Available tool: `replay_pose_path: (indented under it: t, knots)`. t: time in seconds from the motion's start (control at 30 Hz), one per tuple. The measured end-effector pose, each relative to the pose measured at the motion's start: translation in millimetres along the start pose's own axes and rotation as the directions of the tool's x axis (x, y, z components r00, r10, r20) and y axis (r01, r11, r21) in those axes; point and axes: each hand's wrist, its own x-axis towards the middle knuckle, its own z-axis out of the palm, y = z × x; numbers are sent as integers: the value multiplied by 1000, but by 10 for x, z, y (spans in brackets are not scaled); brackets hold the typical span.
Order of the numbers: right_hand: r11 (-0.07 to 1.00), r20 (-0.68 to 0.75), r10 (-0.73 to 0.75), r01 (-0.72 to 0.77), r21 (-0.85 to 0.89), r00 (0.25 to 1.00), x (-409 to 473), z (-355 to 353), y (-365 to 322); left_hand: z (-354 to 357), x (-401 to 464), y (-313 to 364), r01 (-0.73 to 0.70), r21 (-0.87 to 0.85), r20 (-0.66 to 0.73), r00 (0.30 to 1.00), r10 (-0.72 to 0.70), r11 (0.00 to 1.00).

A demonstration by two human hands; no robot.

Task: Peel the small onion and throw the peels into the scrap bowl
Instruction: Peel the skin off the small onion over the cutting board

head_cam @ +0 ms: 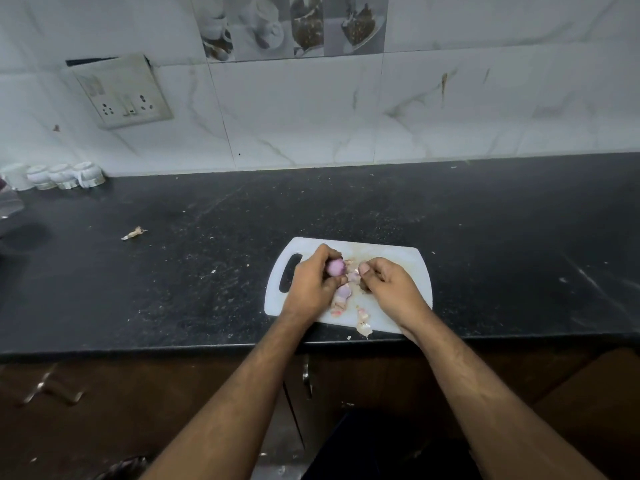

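The onion [335, 267] sits pinched in your left hand [313, 284] over the board [398, 261], mostly bare. Your right hand [384, 284] curls beside it, seemingly around peel. Peels [341, 299] litter the board; gather them next, though no scrap bowl is visible.

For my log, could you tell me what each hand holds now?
Left hand: closed on the small onion.
Right hand: curled shut; contents cannot be told.
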Motion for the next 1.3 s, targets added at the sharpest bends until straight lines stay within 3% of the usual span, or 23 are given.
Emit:
replay_pose_path:
  t: [0.13,0.27,0.4,0.63,0.87,0.97,1.03,1.17,1.3]
  knots:
    - [997,-140,-17,7,-72,990,36,42,66,4,-41,-3,6,-46,-17,1000,-7,999]
    - [983,-167,-70,39,-180,983,12,72,62,-42,-75,22,61,-144,12,998,-60,988]
    - [994,-186,-68,50,-98,980,-13,98,42,-37,-96,65,46,-167,57,998,-37,985]
    - [992,-187,-45,21,-127,981,-9,166,25,-39,-127,117,0,-132,76,997,10,991]
    - [928,-31,-60,44,-371,998,-30,160,-74,23,-123,72,-52,-53,61,997,55,997]
    - [969,-52,-69,54,-240,996,-55,141,-77,-15,-91,41,-20,-15,-36,999,19,1000]
    - [985,-88,-68,53,-162,994,-60,105,-72,-41,-76,47,-2,-35,-28,1000,1,999]
    - [983,-127,-82,59,-175,989,-59,123,-48,1,-93,82,-76,24,50,996,75,997]
    - [971,-197,-130,85,-224,972,-71,163,-15,-46,-78,90,-15,-60,58,998,19,998]
